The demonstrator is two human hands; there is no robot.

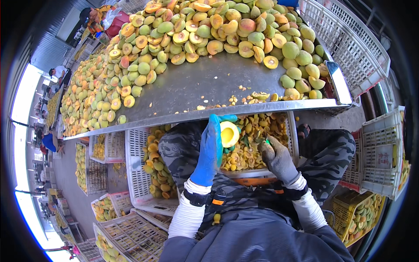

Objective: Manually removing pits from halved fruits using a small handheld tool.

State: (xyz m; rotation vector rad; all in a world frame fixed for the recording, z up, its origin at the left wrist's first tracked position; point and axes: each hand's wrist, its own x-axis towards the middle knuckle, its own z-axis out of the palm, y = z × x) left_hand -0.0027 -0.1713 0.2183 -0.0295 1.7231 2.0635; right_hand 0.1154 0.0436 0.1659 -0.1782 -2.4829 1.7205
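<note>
My left hand [214, 144], in a blue rubber-coated glove, holds a hollowed yellow fruit half [229, 134] with its cut face up, just below the edge of the metal table [209, 78]. My right hand [278, 159], in a grey knit glove, is closed on a small tool [267, 141] with a green part; its working end is hidden or too small to make out. Beneath both hands a plastic crate [293, 137] between the knees holds fruit scraps [250, 157]. On the table lie many green and orange halved fruits [196, 32], some with pits.
A white crate of fruit pieces [137, 173] stands left of my knee. More crates stand at the lower left [131, 235] and right [379, 154], with a yellow crate [343, 209] at the lower right. A co-worker [104, 19] is at the upper left. Pits [233, 99] lie near the table's edge.
</note>
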